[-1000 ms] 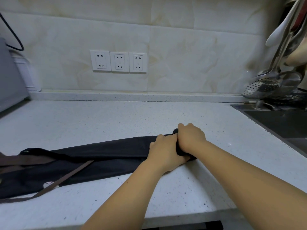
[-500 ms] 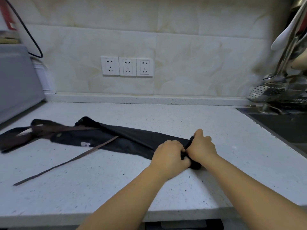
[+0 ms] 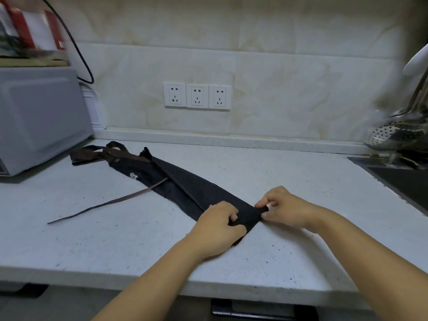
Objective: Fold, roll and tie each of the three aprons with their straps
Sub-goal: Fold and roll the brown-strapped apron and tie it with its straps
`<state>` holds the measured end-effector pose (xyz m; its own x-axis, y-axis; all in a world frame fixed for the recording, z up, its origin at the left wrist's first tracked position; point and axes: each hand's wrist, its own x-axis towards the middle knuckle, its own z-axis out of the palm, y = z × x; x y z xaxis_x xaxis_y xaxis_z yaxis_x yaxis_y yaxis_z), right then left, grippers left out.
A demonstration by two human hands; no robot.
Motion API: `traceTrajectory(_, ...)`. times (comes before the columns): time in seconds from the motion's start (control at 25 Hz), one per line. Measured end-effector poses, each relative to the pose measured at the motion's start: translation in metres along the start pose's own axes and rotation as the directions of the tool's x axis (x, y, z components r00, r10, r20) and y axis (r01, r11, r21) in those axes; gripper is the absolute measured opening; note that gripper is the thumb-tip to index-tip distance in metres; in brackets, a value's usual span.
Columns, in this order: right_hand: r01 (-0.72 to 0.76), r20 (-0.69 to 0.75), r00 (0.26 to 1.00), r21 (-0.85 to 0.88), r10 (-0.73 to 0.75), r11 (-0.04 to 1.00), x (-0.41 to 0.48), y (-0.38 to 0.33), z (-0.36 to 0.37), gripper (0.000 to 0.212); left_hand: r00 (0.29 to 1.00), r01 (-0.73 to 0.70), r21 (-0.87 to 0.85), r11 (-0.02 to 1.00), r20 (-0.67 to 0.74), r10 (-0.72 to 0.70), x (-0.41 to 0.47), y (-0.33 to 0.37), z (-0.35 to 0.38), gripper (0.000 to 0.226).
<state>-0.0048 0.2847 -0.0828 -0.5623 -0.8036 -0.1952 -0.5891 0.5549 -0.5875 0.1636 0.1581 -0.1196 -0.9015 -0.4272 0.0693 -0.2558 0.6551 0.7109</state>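
Two hands on the near end of one black apron [image 3: 185, 184], folded into a long narrow band. Flat on the white speckled countertop [image 3: 115, 246], laid diagonally from just beside the grey appliance [image 3: 39, 117] at far left to the middle front.

Gripped at the near end by the left hand [image 3: 217, 225], with fingers curled down over the cloth and clamped on its front edge. Pinched at the same end by the right hand [image 3: 286, 207], with thumb and forefinger closed on a small turned-up fold; other fingers bent and loosely together. Hands close, parted only by a strip of black cloth. Cannot tell how much is rolled under the fingers.

Small white mark [image 3: 133, 176] on the band toward the far end. One thin brown strap [image 3: 108, 202] lying loose from the band's middle out to the left front of the counter. More brown straps [image 3: 92, 154] bunched at the far end, near the appliance.

Behind: three white wall sockets [image 3: 196, 96] in a row on the pale tiled wall. Black cable [image 3: 76, 49] hanging down behind the appliance. At right, corner of a dark sink [image 3: 403, 181] set into the counter; above it, hanging metal utensils [image 3: 393, 133], one a perforated skimmer. Blurred red-and-white items on top of the appliance.
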Motion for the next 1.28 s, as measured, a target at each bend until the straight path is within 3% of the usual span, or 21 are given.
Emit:
traceTrajectory(0.16, 0.291, 0.003, 0.957, -0.01, -0.291, 0.957, 0.001, -0.023, 0.036, 0.017, 0.998, 0.057, 0.029, 0.998, -0.043, -0.055, -0.03, -0.028, -0.03, 0.012)
traceTrajectory(0.24, 0.364, -0.033, 0.93, -0.025, -0.365, 0.931, 0.001, -0.036, 0.051, 0.014, 0.984, 0.04, 0.125, 0.991, -0.179, -0.017, -0.05, -0.041, -0.035, 0.008)
traceTrajectory(0.32, 0.4, -0.04, 0.915, -0.051, -0.402, 0.915, 0.002, -0.048, 0.06, 0.013, 0.949, 0.007, 0.194, 0.981, -0.31, 0.055, -0.069, -0.05, -0.036, 0.026)
traceTrajectory(0.48, 0.432, 0.031, 0.901, 0.009, -0.432, 0.902, 0.008, -0.066, 0.071, 0.012, 0.895, 0.03, 0.342, 0.939, -0.427, 0.127, -0.088, -0.062, -0.04, 0.038)
traceTrajectory(0.68, 0.352, 0.146, 0.917, 0.143, -0.372, 0.925, 0.019, -0.075, 0.074, 0.018, 0.861, 0.089, 0.313, 0.945, -0.501, 0.085, -0.1, -0.076, -0.041, 0.045)
traceTrajectory(0.84, 0.364, 0.009, 0.931, 0.099, -0.366, 0.926, 0.02, -0.072, 0.095, 0.036, 0.832, 0.123, 0.312, 0.942, -0.549, 0.074, -0.1, -0.077, -0.038, 0.037)
traceTrajectory(0.96, 0.419, -0.058, 0.908, 0.184, -0.415, 0.889, 0.016, -0.07, 0.098, 0.009, 0.829, 0.148, 0.3, 0.942, -0.557, 0.047, -0.099, -0.073, -0.038, 0.029)
traceTrajectory(1.04, 0.408, -0.017, 0.907, 0.276, -0.42, 0.87, 0.013, -0.068, 0.094, 0.013, 0.817, 0.147, 0.267, 0.953, -0.575, 0.035, -0.101, -0.068, -0.038, 0.016)
traceTrajectory(1.16, 0.425, -0.011, 0.902, 0.184, -0.431, 0.886, 0.017, -0.068, 0.095, 0.01, 0.788, 0.154, 0.181, 0.971, -0.616, -0.01, -0.103, -0.067, -0.039, 0.011)
traceTrajectory(1.28, 0.414, 0.006, 0.909, 0.102, -0.417, 0.904, 0.02, -0.07, 0.1, 0.025, 0.785, 0.156, 0.182, 0.971, -0.619, -0.011, -0.109, -0.07, -0.038, 0.019)
